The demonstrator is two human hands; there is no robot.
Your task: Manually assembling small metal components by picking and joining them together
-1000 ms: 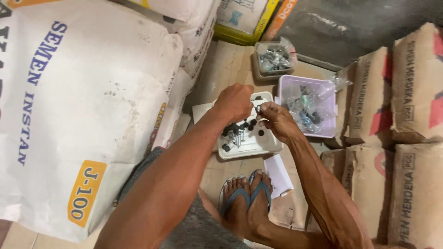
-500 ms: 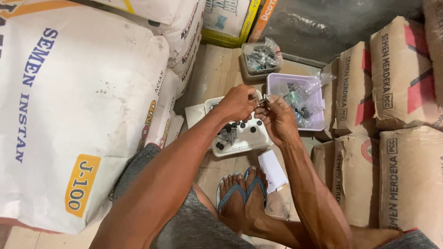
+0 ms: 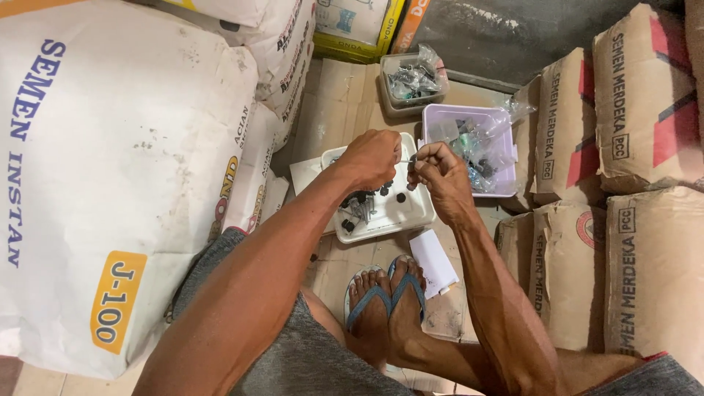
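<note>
1. My left hand (image 3: 372,158) and my right hand (image 3: 440,167) meet above the white tray (image 3: 411,216), which lies on the cardboard on the floor.
2. The fingers of both hands are pressed together on a thin metal screw (image 3: 405,160); it spans the small gap between them, each hand pinching one end.
3. In the tray, just under my hands, lie more screws (image 3: 361,209) and small black caps (image 3: 400,197).
4. The lilac box (image 3: 440,117) with a plastic bag stands just beside the tray, and a grey box (image 3: 400,103) is behind it.
5. I think the screw could slip, because my pinch is only at the tips; it would probably fall between the cement sacks (image 3: 645,110).
6. My foot (image 3: 407,293) is near the tray and could push it.
</note>
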